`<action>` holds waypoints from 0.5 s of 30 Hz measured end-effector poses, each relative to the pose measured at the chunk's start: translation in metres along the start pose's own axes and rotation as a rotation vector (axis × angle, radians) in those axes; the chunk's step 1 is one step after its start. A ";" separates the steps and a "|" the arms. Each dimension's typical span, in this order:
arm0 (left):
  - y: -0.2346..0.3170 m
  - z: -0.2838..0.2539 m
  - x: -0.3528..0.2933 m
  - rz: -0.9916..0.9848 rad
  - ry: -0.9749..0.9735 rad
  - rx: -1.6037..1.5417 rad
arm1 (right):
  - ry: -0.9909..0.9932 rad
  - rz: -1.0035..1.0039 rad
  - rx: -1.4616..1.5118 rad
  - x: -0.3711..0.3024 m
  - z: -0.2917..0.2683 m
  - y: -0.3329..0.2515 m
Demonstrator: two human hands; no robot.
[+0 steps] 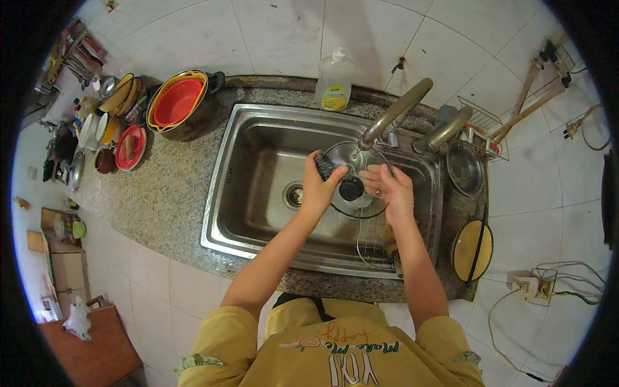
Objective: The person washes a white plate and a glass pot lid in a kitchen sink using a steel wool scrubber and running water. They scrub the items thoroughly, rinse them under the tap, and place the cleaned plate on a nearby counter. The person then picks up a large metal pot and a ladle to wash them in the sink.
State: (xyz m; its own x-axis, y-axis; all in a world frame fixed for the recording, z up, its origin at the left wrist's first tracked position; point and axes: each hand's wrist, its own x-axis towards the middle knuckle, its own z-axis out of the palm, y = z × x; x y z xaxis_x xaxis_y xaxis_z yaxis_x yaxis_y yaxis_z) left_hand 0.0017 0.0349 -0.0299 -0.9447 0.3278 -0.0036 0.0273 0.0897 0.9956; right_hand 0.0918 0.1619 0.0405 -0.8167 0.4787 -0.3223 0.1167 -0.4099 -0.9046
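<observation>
A round clear glass lid [342, 201] with a black knob [351, 188] is over the right half of the sink basin, under the curved faucet [393, 115]. Water runs from the spout onto the glass. My left hand [318, 188] is closed around a dark grey mesh scouring pad [327, 167] at the lid's left side, thumb toward the knob. At the lid's right side, my right hand [391, 191], with a ring on one finger, grips the rim. Its fingers seem to show through the glass, partly bent.
The steel sink [258, 138] has a drain [294, 195] left of the lid; a wire rack [374, 240] lies at its right front. A soap bottle [334, 80] stands behind. Red and yellow baskets [178, 103] sit in a pot at left. A metal bowl [465, 169] is at right.
</observation>
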 end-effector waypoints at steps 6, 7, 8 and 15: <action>0.017 -0.003 -0.004 -0.062 -0.143 0.066 | -0.017 -0.049 -0.117 0.005 -0.004 0.003; 0.018 -0.003 -0.005 -0.023 -0.133 0.057 | 0.014 -0.021 -0.060 0.005 -0.006 0.003; 0.019 -0.002 -0.005 0.016 -0.122 0.049 | 0.044 0.007 -0.004 0.007 -0.011 0.005; 0.019 -0.012 -0.007 -0.076 -0.204 -0.100 | 0.100 0.126 0.215 0.007 -0.029 0.029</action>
State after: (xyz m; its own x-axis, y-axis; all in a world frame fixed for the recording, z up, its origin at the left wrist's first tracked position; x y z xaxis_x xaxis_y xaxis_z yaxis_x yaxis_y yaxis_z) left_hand 0.0048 0.0235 -0.0099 -0.8571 0.5077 -0.0873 -0.0831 0.0309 0.9961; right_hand 0.1058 0.1757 0.0037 -0.7424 0.4834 -0.4638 0.0821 -0.6215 -0.7791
